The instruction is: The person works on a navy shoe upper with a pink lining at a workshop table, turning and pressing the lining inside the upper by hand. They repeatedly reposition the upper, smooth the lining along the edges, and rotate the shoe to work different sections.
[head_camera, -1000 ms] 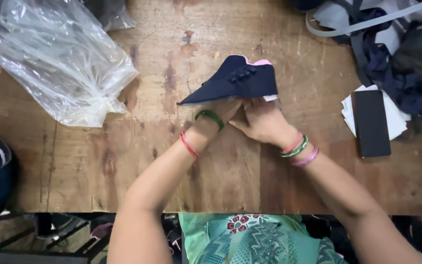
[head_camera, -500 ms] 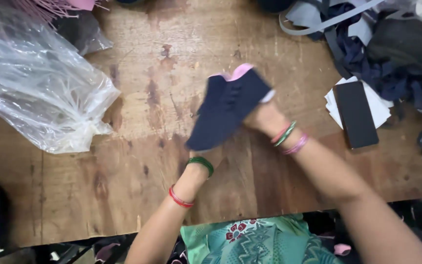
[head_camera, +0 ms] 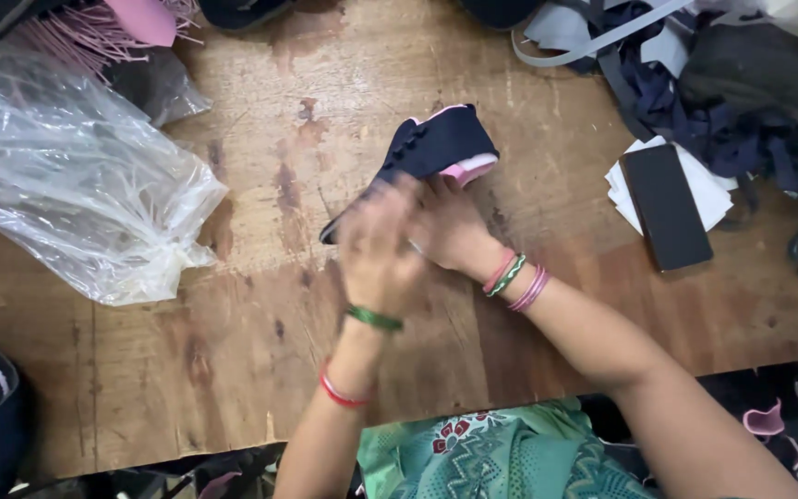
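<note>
Closest in, left hand (head_camera: pixel 379 249), a bit blurred, fingers spread and laid over the lower end of a navy shoe upper (head_camera: pixel 436 148), with the right hand (head_camera: pixel 445 226) right beside it, closed around the same piece from underneath. Pink lining peeking out at the upper's far end, whole thing lifted over the worn wooden tabletop (head_camera: pixel 233 370). Further out: crumpled clear plastic bag (head_camera: pixel 76 185) to the left, dark flat phone (head_camera: pixel 667 205) on white paper to the right, fabric scraps (head_camera: pixel 722 102) beyond.
</note>
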